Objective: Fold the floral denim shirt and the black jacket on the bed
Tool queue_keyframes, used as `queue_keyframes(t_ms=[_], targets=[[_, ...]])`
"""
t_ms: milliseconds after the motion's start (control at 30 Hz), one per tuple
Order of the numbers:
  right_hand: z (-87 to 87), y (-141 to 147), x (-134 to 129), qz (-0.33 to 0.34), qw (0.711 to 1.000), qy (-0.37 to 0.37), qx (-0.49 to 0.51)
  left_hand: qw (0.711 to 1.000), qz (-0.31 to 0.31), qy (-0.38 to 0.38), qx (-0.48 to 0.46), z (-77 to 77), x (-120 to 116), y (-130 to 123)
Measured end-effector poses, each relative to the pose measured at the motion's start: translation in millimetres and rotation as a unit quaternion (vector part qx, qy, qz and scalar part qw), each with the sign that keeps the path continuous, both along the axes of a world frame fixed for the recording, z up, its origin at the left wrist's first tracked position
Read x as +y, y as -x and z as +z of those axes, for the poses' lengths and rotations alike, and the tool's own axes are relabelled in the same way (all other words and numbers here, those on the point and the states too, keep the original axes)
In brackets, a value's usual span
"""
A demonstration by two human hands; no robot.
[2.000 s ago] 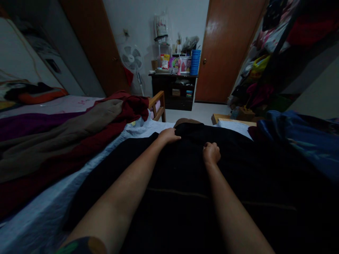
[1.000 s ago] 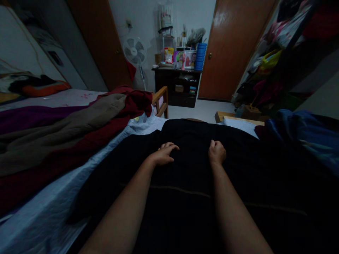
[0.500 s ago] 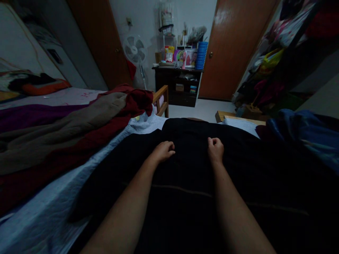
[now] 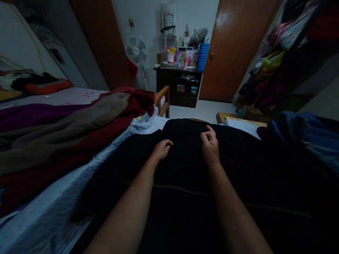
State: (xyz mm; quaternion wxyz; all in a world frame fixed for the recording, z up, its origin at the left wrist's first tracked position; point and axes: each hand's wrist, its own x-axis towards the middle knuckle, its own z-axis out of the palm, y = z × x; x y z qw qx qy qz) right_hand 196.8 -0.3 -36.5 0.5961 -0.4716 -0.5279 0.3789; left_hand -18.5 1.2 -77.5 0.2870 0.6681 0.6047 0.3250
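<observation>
A large black garment [image 4: 182, 162] lies spread over the bed in front of me, with a thin pale line running across it. On its left half rests my left hand [image 4: 162, 149], its fingers curled and closed on the dark cloth. The fold between those fingers is hard to make out in the dim light. My right hand [image 4: 211, 146] is a little farther right and hovers over the same cloth. Its fingers are partly bent and apart, with nothing visible between them.
Maroon cloth [image 4: 106, 130], brown-grey trousers [image 4: 87, 123] and a purple cloth [image 4: 39, 114] lie to the left on the pale blue bedding [image 4: 66, 180]. Blue fabric [image 4: 304, 134] is heaped at right. Beyond stand a wooden bed rail [image 4: 166, 100], a fan [image 4: 137, 51] and a dark cabinet [image 4: 174, 84].
My right hand has shifted slightly left and up, and its fingers have loosened from a closed pinch. The left hand has moved only a little. The garment looks almost the same.
</observation>
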Motion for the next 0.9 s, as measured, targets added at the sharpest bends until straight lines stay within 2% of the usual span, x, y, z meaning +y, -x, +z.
queue_keyframes(t_ms=[33,67,100,133,167,200,233,267,333,367,400,433,467,500,533,600,633,667,700,767,800,833,867,900], targets=[[0.7,-5,1,0.002,1.000,-0.003,0.020,1.000,0.002,0.000,0.003,-0.2,0,-1],[0.0,-7,-1,0.058,0.997,0.022,0.044,1.000,0.005,-0.001,0.007,-0.5,1,-1],[-2.0,-8,-5,0.158,0.983,0.072,0.066,1.000,0.008,-0.003,0.009,-0.9,1,-2],[-5.1,-7,-10,0.282,0.947,0.135,0.077,1.000,0.011,-0.004,0.010,-1.4,1,-2],[-8.6,-4,-15,0.394,0.896,0.192,0.069,1.000,0.014,-0.005,0.009,-1.9,2,-2],[-12.0,-1,-17,0.454,0.861,0.224,0.047,1.000,0.016,-0.004,0.007,-2.3,2,-2],[-14.4,2,-18,0.461,0.856,0.233,0.019,1.000,0.017,-0.003,0.005,-2.5,2,-2],[-15.4,4,-16,0.425,0.877,0.223,-0.003,1.000,0.015,-0.002,0.005,-2.7,2,-2],[-13.0,4,-6,0.248,0.956,0.156,-0.014,1.000,0.009,0.000,0.009,-2.3,2,-2],[-10.2,2,-1,0.156,0.981,0.116,-0.008,1.000,0.008,-0.001,0.013,-1.9,1,-2],[-7.2,0,3,0.080,0.994,0.079,-0.001,1.000,0.008,-0.001,0.018,-1.4,1,-2],[-4.6,-2,4,0.050,0.997,0.060,0.009,1.000,0.010,-0.002,0.024,-1.0,1,-2],[-3.0,-3,3,0.060,0.996,0.061,0.023,0.999,0.012,-0.003,0.031,-0.6,1,-3],[-2.6,-3,0,0.119,0.988,0.086,0.041,0.999,0.014,-0.006,0.039,-0.4,1,-4],[-3.3,-1,-4,0.224,0.964,0.134,0.056,0.999,0.016,-0.009,0.046,-0.4,1,-5],[-6.3,3,-9,0.426,0.872,0.234,0.058,0.998,0.021,-0.017,0.057,-1.0,0,-6],[-7.2,4,-8,0.461,0.848,0.257,0.037,0.998,0.024,-0.021,0.061,-1.4,-1,-6],[-7.0,5,-4,0.446,0.856,0.260,0.007,0.997,0.027,-0.024,0.064,-1.7,-1,-7],[-5.3,5,4,0.391,0.886,0.249,-0.022,0.997,0.029,-0.026,0.065,-1.9,-2,-7],[2.1,2,25,0.201,0.960,0.189,-0.049,0.997,0.037,-0.025,0.067,-1.0,-4,-8],[6.6,0,35,0.109,0.981,0.153,-0.047,0.996,0.042,-0.022,0.070,0.2,-4,-8],[10.9,-1,42,0.049,0.990,0.125,-0.039,0.996,0.048,-0.016,0.075,2.0,-3,-8],[14.3,-1,45,0.035,0.993,0.112,-0.027,0.995,0.053,-0.005,0.085,4.5,-2,-9],[16.3,1,44,0.065,0.991,0.115,-0.014,0.994,0.057,0.007,0.098,7.5,0,-9]])
